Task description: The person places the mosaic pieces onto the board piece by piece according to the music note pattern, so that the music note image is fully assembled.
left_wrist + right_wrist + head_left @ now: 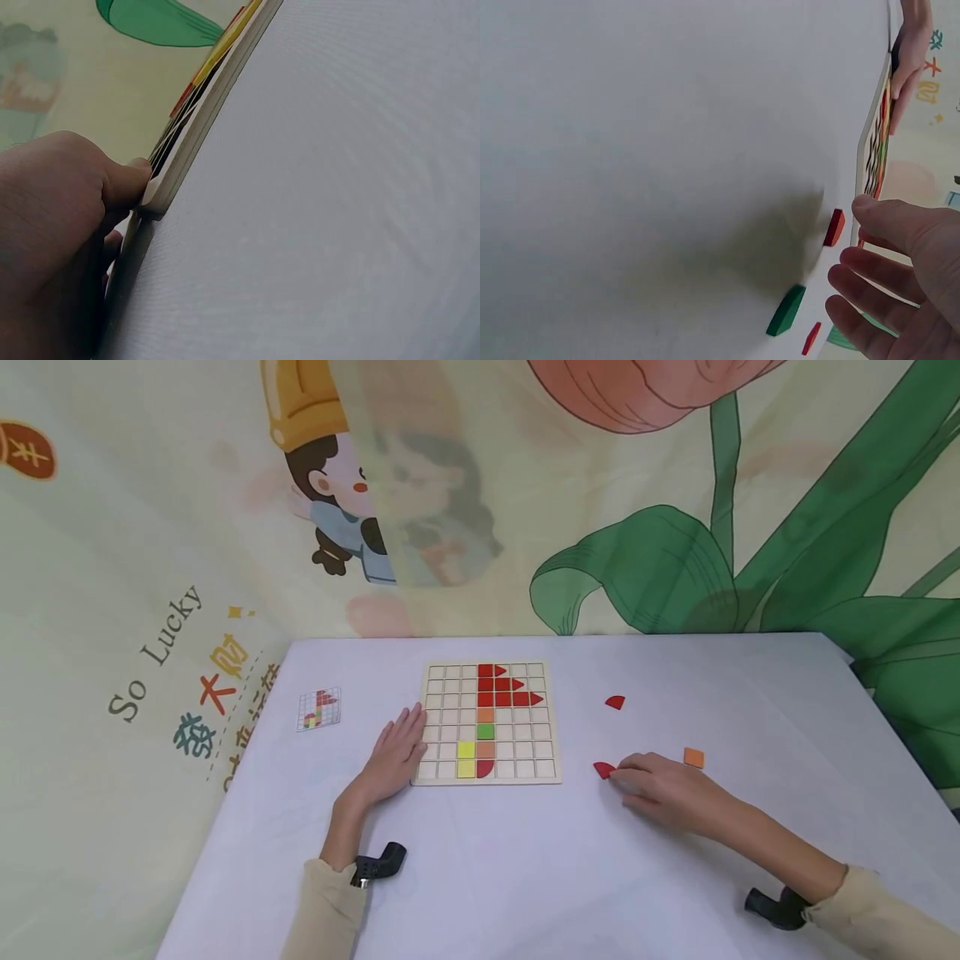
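A square wooden grid board [517, 724] lies on the table with red, orange, green and yellow pieces in some of its cells. My left hand [390, 756] rests along its left edge, fingers straight. In the left wrist view, the thumb [126, 182] touches the board's corner. My right hand [663, 789] is low over the table, its fingertips at a red quarter-circle piece [603, 770]. The right wrist view shows that red piece [834, 227] lying beside the thumb, with the fingers loosely spread. A green piece [786, 311] lies near the hand; the head view hides it.
Farther back lies another red quarter-circle piece [615, 702]. An orange square [693, 757] sits just beyond the right hand. A small pattern card [318, 709] is left of the board. A printed curtain [637, 485] hangs behind the white table [510, 877].
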Motion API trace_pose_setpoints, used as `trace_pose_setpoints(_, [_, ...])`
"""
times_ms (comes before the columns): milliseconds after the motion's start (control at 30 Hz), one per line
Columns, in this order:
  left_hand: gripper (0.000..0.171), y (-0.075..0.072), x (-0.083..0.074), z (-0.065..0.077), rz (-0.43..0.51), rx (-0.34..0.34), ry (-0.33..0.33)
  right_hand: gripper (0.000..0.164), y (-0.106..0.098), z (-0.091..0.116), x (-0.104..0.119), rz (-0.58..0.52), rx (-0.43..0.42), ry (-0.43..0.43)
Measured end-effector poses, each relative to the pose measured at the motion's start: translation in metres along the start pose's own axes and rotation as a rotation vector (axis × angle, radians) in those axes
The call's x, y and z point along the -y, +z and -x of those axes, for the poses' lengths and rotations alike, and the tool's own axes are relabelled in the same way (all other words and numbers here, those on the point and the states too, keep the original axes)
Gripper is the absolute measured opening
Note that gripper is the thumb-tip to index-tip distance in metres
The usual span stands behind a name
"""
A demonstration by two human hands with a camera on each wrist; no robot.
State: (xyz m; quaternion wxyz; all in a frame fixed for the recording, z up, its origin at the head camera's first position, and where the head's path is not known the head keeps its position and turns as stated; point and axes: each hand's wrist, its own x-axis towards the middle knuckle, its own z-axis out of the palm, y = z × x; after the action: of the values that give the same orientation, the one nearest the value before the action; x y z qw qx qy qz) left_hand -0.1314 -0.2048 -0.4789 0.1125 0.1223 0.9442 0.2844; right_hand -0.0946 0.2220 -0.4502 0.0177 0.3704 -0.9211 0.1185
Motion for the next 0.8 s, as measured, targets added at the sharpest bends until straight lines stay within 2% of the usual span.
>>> trace_pose_setpoints(100, [0.058,0.0,0.0,0.001,-0.001,-0.003,-0.003,0.038,-0.003,-0.002,-0.006,0.012,-0.029,-0.003])
trace_pose_setpoints(167, [0.058,-0.001,0.0,0.001,-0.005,-0.004,-0.001,0.039,-0.007,-0.008,-0.011,0.016,-0.024,0.024])
trace_pose_setpoints(467, [0.059,0.001,0.001,-0.001,-0.007,-0.01,0.011,0.04,-0.01,-0.059,-0.054,0.016,0.059,0.164])
trace_pose_setpoints(600, [0.058,0.002,0.001,-0.002,-0.01,0.01,0.01,0.033,-0.004,-0.072,-0.068,-0.015,0.101,0.151])
trace_pose_setpoints(800, [0.058,0.001,0.002,-0.002,-0.028,0.016,-0.013,0.027,0.0,-0.079,-0.075,-0.066,0.079,0.108])
